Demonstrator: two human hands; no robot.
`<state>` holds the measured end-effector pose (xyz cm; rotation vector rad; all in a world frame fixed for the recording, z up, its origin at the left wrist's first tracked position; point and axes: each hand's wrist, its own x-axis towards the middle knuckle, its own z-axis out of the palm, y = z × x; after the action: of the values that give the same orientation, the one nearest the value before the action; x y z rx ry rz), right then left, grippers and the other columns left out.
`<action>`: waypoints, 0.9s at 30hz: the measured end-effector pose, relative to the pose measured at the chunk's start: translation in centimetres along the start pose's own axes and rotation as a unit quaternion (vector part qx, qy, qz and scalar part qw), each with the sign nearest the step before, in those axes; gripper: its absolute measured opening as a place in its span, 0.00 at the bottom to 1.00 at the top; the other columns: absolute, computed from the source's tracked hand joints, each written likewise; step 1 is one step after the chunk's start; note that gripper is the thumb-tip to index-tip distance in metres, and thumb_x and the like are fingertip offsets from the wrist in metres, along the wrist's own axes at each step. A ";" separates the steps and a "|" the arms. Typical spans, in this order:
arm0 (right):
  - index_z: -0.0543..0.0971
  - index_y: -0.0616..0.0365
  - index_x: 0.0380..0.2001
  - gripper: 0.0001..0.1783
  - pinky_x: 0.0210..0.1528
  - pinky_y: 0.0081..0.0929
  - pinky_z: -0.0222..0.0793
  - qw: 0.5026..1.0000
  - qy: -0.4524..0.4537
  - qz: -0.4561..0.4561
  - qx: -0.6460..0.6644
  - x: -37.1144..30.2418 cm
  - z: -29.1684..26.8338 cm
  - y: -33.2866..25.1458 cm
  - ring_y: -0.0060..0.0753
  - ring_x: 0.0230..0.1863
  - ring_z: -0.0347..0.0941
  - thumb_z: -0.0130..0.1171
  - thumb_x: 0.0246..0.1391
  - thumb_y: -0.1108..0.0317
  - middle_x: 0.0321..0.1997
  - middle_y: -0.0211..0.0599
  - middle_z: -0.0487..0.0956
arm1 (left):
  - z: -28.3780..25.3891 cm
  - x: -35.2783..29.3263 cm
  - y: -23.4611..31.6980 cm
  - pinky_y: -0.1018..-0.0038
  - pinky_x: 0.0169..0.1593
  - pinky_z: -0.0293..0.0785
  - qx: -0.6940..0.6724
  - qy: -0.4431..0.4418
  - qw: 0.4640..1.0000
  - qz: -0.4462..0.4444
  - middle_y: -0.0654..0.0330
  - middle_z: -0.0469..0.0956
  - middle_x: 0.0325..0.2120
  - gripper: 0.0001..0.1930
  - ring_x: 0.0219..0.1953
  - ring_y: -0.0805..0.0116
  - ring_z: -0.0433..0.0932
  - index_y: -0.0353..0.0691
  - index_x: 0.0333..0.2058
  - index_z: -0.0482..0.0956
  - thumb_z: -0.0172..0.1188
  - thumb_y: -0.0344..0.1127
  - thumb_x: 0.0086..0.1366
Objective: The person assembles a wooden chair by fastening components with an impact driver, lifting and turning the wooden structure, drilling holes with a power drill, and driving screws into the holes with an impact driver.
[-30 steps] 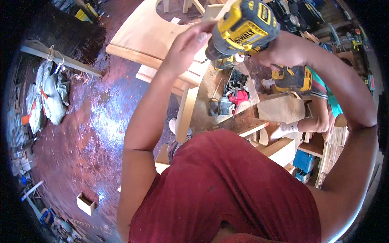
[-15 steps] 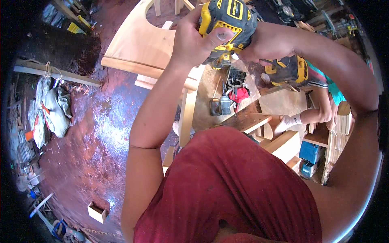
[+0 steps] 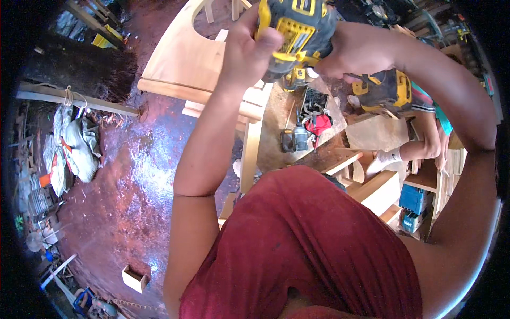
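Head view, looking down past the person's red shirt [image 3: 308, 250]. Both hands are raised near the top edge and close on one cordless drill [image 3: 297, 29]. The drill has a yellow and black moulded housing; a yellow block with a grid of small holes faces the camera, and darker grey-black casing surrounds it. Its upper part runs out of the picture, so the chuck and bit cannot be seen.

The left hand [image 3: 249, 50] wraps the drill's left side, fingers curled shut around the housing and the thumb lying across the yellow block. The right hand [image 3: 353, 53] grips the right side of the same tool, closed on the dark casing; its fingers are mostly hidden behind the body of the drill.

Below the hands lies a pale wooden panel [image 3: 183, 58] with a curved cut-out, resting on light wooden rails [image 3: 249, 149]. A second yellow and black power tool [image 3: 385, 90] lies just to the right of the drill, under the right forearm. On the counter [image 3: 276, 114] beneath are a red and black tool [image 3: 319, 122] and a small dark device [image 3: 295, 139]. The dark red floor [image 3: 122, 186] is glossy; a pile of sacks [image 3: 74, 146] lies at the left, and a small wooden box [image 3: 134, 278] stands near the lower edge.
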<state>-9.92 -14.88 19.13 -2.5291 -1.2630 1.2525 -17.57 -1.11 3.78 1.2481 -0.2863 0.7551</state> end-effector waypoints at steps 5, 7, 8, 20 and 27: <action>0.79 0.62 0.29 0.11 0.22 0.21 0.64 0.991 0.130 0.010 -0.028 -4.2 -2.0 3.1 0.18 0.17 0.69 0.62 0.51 0.64 0.16 0.28 0.74 | -6.4 -3.9 -3.3 0.63 0.65 0.53 0.539 -0.022 0.841 -0.043 0.40 0.64 0.58 0.39 0.62 0.51 0.61 0.30 0.59 0.62 0.53 0.59 0.61; 0.78 0.63 0.32 0.10 0.22 0.21 0.64 0.981 0.191 0.022 0.037 -5.3 -1.6 5.9 0.19 0.18 0.69 0.62 0.52 0.66 0.18 0.29 0.74 | -5.2 -9.7 -6.3 0.59 0.68 0.44 0.747 -0.089 0.617 -0.231 0.38 0.55 0.62 0.42 0.67 0.47 0.51 0.30 0.61 0.58 0.53 0.60 0.60; 0.78 0.62 0.29 0.10 0.22 0.21 0.65 0.976 0.209 0.004 0.067 -5.6 -1.1 7.1 0.19 0.18 0.70 0.62 0.51 0.65 0.18 0.29 0.74 | -2.2 -11.6 -5.6 0.59 0.69 0.37 0.739 -0.138 0.615 -0.236 0.41 0.48 0.65 0.44 0.69 0.47 0.44 0.29 0.62 0.55 0.54 0.60 0.60; 0.74 0.61 0.35 0.11 0.24 0.21 0.67 0.920 0.197 -0.039 0.337 -6.9 5.4 17.7 0.22 0.21 0.70 0.63 0.51 0.71 0.23 0.32 0.74 | 1.2 -13.7 -3.5 0.59 0.60 0.63 0.735 -0.152 0.660 -0.028 0.49 0.74 0.50 0.17 0.56 0.52 0.68 0.39 0.43 0.79 0.58 0.43 0.60; 0.75 0.60 0.33 0.07 0.25 0.19 0.65 0.904 0.155 -0.073 0.391 -4.6 6.6 21.5 0.18 0.23 0.69 0.61 0.52 0.73 0.25 0.29 0.75 | -1.3 -13.8 -1.5 0.59 0.66 0.50 0.576 -0.194 0.758 -0.234 0.38 0.63 0.57 0.31 0.62 0.45 0.60 0.29 0.56 0.65 0.57 0.45 0.60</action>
<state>-2.07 -34.25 9.73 -1.8984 -0.6633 0.9890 -26.94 -5.07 -5.75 2.5463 0.2387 0.1411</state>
